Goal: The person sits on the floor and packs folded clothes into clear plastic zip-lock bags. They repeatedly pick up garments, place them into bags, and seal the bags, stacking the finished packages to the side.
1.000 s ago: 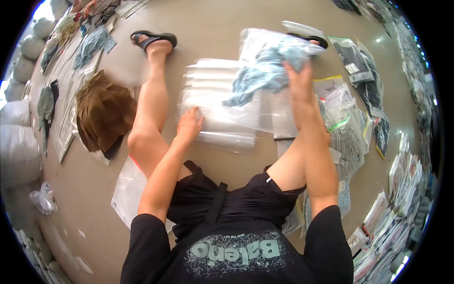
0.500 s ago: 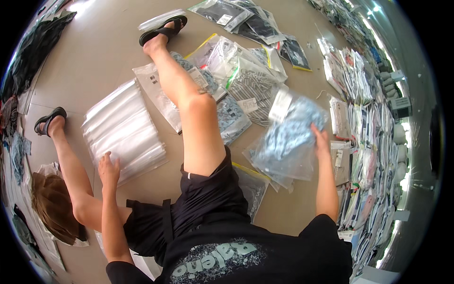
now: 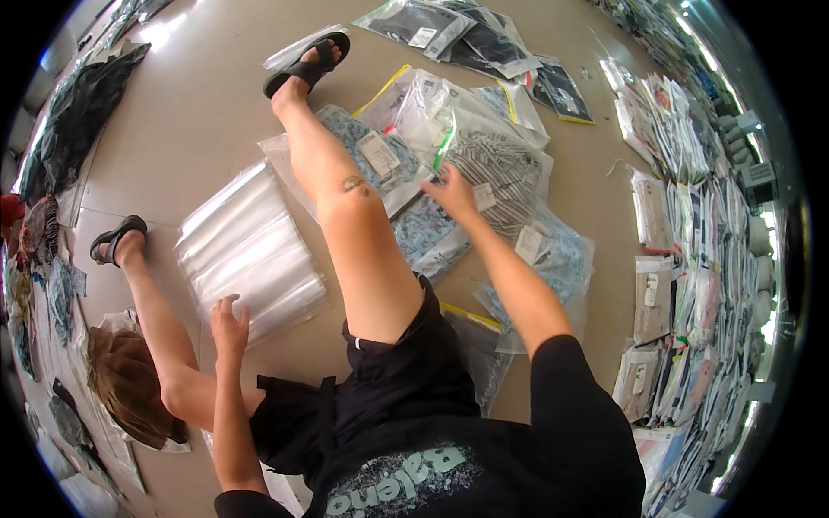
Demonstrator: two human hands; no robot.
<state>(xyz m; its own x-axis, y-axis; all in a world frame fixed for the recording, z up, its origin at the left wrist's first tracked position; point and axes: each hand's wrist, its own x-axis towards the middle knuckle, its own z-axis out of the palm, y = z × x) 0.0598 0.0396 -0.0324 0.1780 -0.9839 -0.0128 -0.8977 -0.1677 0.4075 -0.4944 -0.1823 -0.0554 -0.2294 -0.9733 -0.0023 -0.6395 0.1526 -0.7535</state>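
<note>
My right hand [image 3: 452,193] is over the bagged clothes in the middle, thumb and fingers apart, at the edge of a bagged blue patterned garment [image 3: 345,138]. Whether its fingertips touch the bag, I cannot tell. Beside it lies a bagged grey-and-white striped garment [image 3: 496,168]. Under my right forearm, another bagged blue patterned garment [image 3: 553,263] rests on the floor, with a white label on it. My left hand [image 3: 230,326] holds nothing, its fingers spread at the near edge of a stack of clear plastic bags [image 3: 250,250].
Bagged dark garments [image 3: 484,43] lie at the far side. Long rows of packed clothes [image 3: 682,285] line the right. A brown cloth [image 3: 129,380] lies by my left leg, and dark clothing [image 3: 82,121] at the far left. My outstretched leg crosses the middle.
My right hand has let go of the bagged blue patterned garment, now on the floor at right, and has moved left to the middle pile. My left hand stays by the clear bags.
</note>
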